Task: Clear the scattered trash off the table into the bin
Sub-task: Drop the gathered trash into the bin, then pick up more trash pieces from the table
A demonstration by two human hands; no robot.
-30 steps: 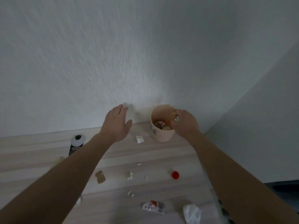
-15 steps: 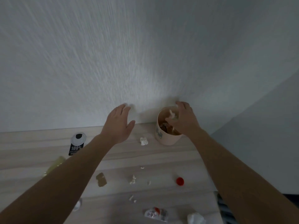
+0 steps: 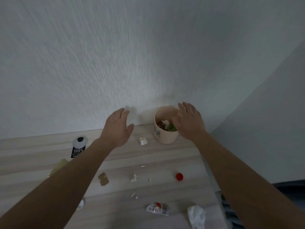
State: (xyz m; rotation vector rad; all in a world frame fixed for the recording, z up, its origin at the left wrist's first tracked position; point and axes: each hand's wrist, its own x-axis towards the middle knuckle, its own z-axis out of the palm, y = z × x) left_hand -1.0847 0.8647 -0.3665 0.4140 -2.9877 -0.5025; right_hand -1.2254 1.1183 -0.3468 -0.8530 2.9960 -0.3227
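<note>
Now released over the bin (image 3: 165, 138), centre right of frame: right grip (image 3: 189, 124), fingers spread, earlier pinched scrap gone. Left grip (image 3: 117, 129) slack, unmoved. Trash (image 3: 143, 140) remaining on desk (image 3: 33, 151).

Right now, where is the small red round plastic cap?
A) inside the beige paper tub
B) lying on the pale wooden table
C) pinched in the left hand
B: the small red round cap lies by itself on the pale wooden table, near its right edge.
</note>
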